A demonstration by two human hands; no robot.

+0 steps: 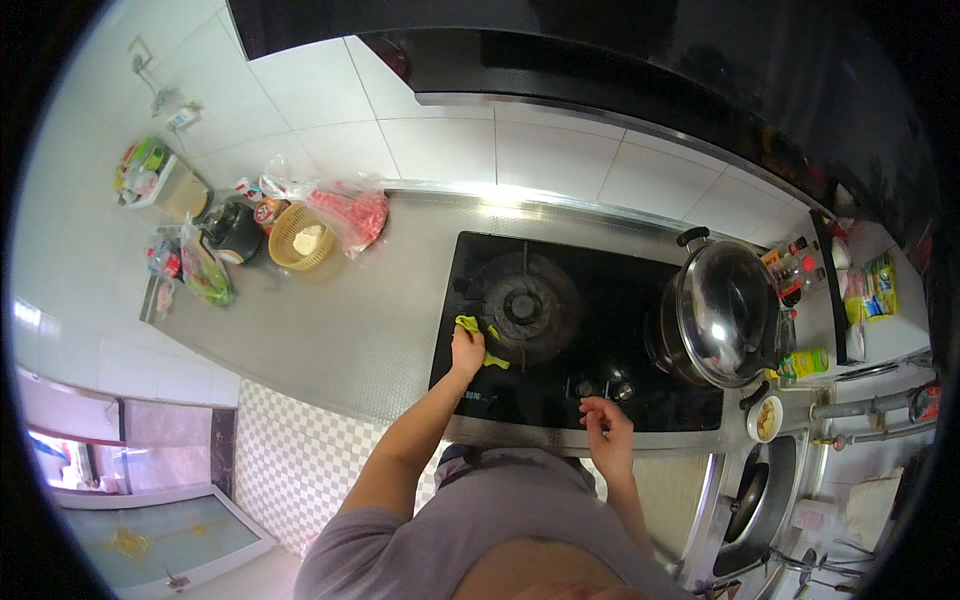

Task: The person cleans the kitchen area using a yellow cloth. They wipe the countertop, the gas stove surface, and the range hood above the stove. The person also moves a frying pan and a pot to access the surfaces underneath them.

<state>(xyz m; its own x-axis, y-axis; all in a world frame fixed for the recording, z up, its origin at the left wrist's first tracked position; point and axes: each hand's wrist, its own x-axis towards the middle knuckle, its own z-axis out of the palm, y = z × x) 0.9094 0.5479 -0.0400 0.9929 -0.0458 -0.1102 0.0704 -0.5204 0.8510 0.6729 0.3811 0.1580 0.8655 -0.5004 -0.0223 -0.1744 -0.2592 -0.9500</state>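
Note:
My left hand [469, 351] presses a yellow-green cloth [495, 361] onto the left part of a black glass gas hob [600, 300], beside the left burner [523, 304]. Parts of the cloth stick out above the hand and to its right. My right hand [609, 431] hovers at the hob's front edge, just below two control knobs [622, 390], its fingers loosely bent and nothing seen in them. A large lidded steel pot [726, 311] stands over the right side of the hob and hides the burner there.
On the steel counter [337, 330] at the left stand a yellow plastic basket [300, 236], a bag of red-pink food [352, 214] and a black appliance [234, 231]. Bottles [796, 281], a bowl of food [764, 419] and a sink [757, 506] are at the right. A range hood [600, 67] hangs above.

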